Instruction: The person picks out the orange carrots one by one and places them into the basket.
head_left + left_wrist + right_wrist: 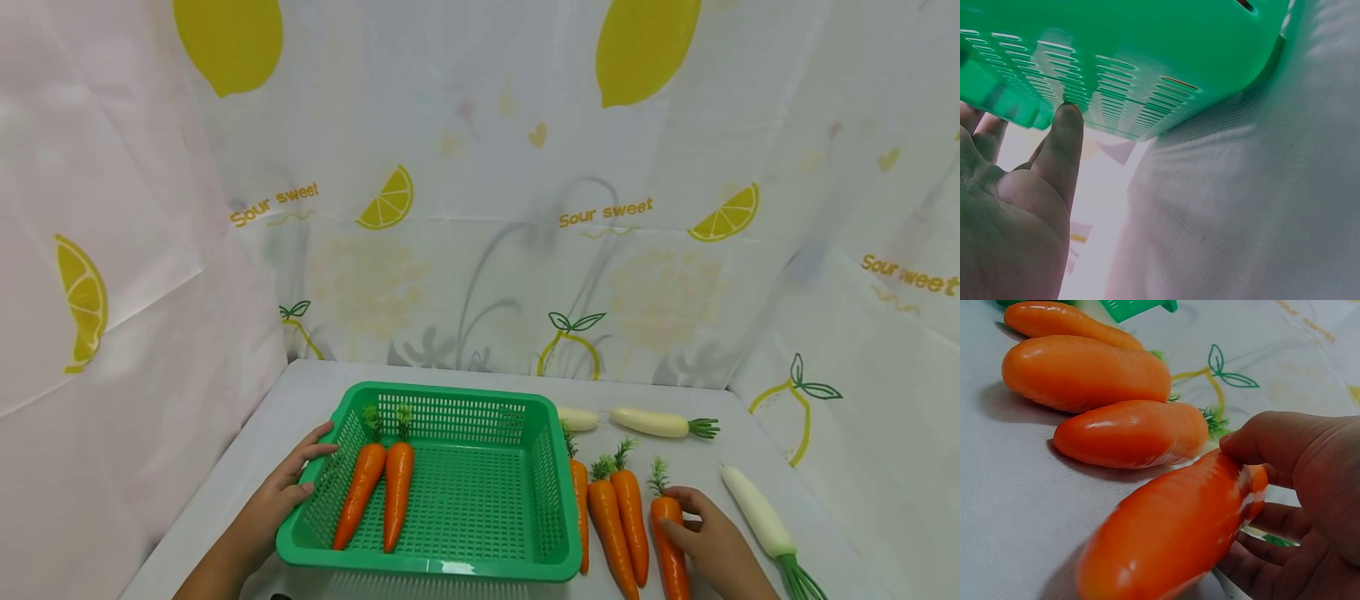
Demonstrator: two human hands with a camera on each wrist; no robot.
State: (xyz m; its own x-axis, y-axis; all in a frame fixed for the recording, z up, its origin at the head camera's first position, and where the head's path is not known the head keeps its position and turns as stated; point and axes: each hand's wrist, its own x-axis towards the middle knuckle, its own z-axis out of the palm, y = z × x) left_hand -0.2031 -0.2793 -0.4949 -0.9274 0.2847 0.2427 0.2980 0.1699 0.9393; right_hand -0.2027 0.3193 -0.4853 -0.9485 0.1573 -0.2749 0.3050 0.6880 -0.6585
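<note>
A green plastic basket (465,569) with slotted walls stands in the middle of the head view. Two orange carrots with leafy green tops lie inside its left part, one carrot (399,492) beside the other. My left hand (277,500) is at the basket's left side, fingers extended at the rim. From the left wrist, a fingertip (1069,125) touches the slotted outer wall. On the right, my right hand (708,533) holds a carrot (1166,531) near its leafy end, thumb on one side and fingers on the other.
Several more carrots (611,529) lie between the basket and my right hand. A white radish (652,422) lies behind them, another partly hidden by the basket. A third radish (757,508) lies right of my hand. Lemon-printed cloth (465,275) encloses the white table (315,375).
</note>
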